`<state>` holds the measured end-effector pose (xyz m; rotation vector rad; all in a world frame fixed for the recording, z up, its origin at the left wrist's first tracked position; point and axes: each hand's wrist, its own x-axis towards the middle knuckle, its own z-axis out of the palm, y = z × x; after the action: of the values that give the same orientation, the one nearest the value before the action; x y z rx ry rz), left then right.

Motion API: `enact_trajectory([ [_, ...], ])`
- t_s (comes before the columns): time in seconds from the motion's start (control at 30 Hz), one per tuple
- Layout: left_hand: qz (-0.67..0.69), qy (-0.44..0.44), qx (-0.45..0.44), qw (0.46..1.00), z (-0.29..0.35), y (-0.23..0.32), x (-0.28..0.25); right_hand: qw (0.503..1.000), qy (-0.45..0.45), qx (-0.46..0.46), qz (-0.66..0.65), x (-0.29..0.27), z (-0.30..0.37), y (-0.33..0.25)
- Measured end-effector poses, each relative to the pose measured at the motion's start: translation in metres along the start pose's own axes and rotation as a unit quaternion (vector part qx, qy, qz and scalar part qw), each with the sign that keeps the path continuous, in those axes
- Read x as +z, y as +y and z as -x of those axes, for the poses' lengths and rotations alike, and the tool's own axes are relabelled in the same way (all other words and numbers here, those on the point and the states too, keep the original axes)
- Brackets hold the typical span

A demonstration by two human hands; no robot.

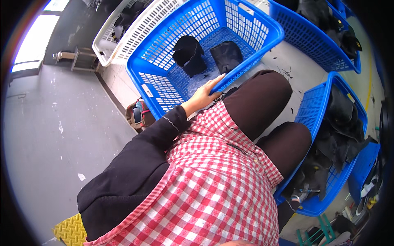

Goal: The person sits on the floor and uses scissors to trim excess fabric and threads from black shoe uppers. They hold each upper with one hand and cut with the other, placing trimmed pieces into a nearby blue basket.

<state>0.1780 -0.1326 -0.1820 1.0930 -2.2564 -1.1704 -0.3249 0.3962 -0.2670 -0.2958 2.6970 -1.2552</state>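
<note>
My left hand (202,96) is closed on the near rim of a large blue plastic basket (154,107), with its thumb along the edge. Inside that basket stand a black curved piece (189,56) and a flatter black piece (227,57), on crumpled clear plastic (201,81). At the lower right, my right hand (295,198) is small and partly hidden at the end of a dark sleeve. It reaches into a second blue basket (319,210) heaped with black pieces (338,139). A slim metal tool (308,190) shows at its fingers; its exact kind is unclear.
Behind the first basket is a white basket (110,55) holding dark items. Another blue basket (314,41) with black pieces stands at the upper right. On the left, a bag (139,115) sits by the grey floor's edge. Green bars (322,229) and clutter lie at the lower right.
</note>
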Motion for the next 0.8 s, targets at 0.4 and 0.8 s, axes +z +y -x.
enact_trajectory([
  [0.4,0.004,0.100,0.189,0.977,-0.059,0.116,0.014,0.914,0.107,-0.282,0.271,-0.064,0.057,-0.212],
  [0.8,0.490,-0.224,0.169,0.825,-0.085,0.247,0.063,0.979,-0.058,-0.088,-0.174,0.038,0.071,-0.295],
])
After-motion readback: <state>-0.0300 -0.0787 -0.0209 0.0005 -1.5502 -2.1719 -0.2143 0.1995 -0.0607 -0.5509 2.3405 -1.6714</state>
